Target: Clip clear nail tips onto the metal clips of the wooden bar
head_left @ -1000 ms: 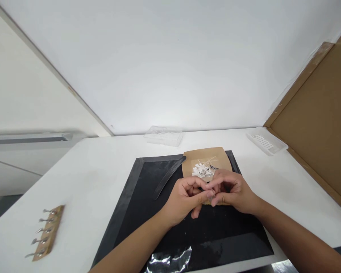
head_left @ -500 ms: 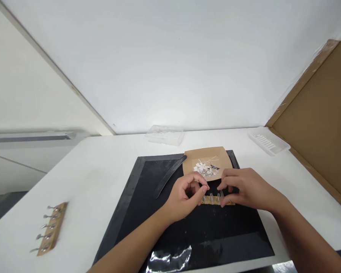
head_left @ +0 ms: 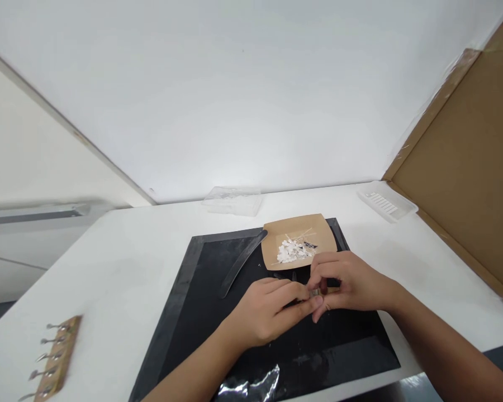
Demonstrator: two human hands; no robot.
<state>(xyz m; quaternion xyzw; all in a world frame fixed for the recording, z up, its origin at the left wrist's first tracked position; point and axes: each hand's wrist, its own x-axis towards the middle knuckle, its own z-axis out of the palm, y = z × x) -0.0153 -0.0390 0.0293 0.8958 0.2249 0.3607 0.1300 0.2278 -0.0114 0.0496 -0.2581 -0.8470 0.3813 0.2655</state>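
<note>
The right hand [head_left: 352, 282] is pinching a small shiny piece [head_left: 315, 292], and the left hand [head_left: 272, 312] is touching it with its fingertips, over a black mat [head_left: 201, 301]. Just beyond both hands a brown tray [head_left: 272, 244] is holding white scraps [head_left: 291, 251]; a curved dark strip [head_left: 240, 263] is lying beyond the left hand.

No text, label, brand or number can be read anywhere. The white tray [head_left: 386, 202] at the far right of the desk [head_left: 142, 240] carries a row of short dark marks, too small to make out as writing.
</note>
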